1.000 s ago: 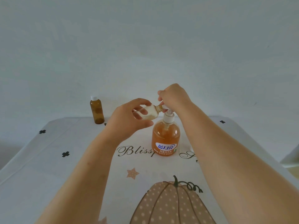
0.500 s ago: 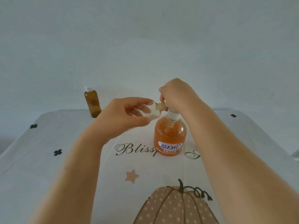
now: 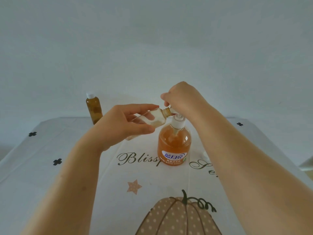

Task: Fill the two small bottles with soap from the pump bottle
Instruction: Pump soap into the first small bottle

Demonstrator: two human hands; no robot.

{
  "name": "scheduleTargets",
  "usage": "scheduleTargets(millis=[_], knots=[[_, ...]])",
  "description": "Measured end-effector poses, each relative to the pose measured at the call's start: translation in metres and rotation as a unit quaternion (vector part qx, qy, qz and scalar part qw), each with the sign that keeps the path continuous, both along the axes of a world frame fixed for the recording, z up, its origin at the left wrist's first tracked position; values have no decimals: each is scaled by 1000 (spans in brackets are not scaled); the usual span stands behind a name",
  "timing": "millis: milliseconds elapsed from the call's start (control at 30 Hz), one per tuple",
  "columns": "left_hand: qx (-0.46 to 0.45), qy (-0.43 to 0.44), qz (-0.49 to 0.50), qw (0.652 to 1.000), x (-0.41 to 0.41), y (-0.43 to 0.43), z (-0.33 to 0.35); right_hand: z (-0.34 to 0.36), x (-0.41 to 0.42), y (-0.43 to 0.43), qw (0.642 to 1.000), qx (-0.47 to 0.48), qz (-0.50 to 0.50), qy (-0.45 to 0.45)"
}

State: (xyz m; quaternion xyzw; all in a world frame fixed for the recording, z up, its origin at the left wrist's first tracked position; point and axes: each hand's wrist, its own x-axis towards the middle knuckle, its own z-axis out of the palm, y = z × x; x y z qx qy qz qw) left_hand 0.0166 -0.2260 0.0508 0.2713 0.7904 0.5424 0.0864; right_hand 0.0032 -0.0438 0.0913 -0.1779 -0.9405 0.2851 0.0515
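Note:
An orange pump bottle (image 3: 174,146) with a white pump stands mid-table. My right hand (image 3: 182,97) sits on top of the pump head, fingers curled over it. My left hand (image 3: 123,124) grips a small clear bottle (image 3: 158,118), tilted on its side with its open neck against the pump spout. A little pale soap lies inside it. A second small amber bottle (image 3: 94,110) with a white cap stands upright at the table's far left edge.
The table wears a white cloth (image 3: 50,175) printed with a pumpkin, a star, script lettering and small black clovers. A plain wall rises right behind the table. A pale object (image 3: 307,164) shows at the right edge.
The view has shifted slightly. My left hand keeps the small bottle's neck at the spout, tilting it a bit flatter. My right hand stays on the pump head.

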Motion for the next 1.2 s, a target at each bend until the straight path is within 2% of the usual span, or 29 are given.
scheduleTargets(millis=[267,400,633,900,1200], knots=[[11,2,-5,1000,2,1,0,15,5,6,997,-54,12,45],[35,3,1,999,4,1,-8,4,2,-3,1000,1,-6,-25],[34,23,45,998,6,0,-16,4,-2,-5,997,30,-38,-52],[21,32,47,998,3,-1,-21,-18,-10,-1,998,2,-63,-1],[45,37,48,997,6,2,-22,-15,1,-4,995,-23,-88,32]])
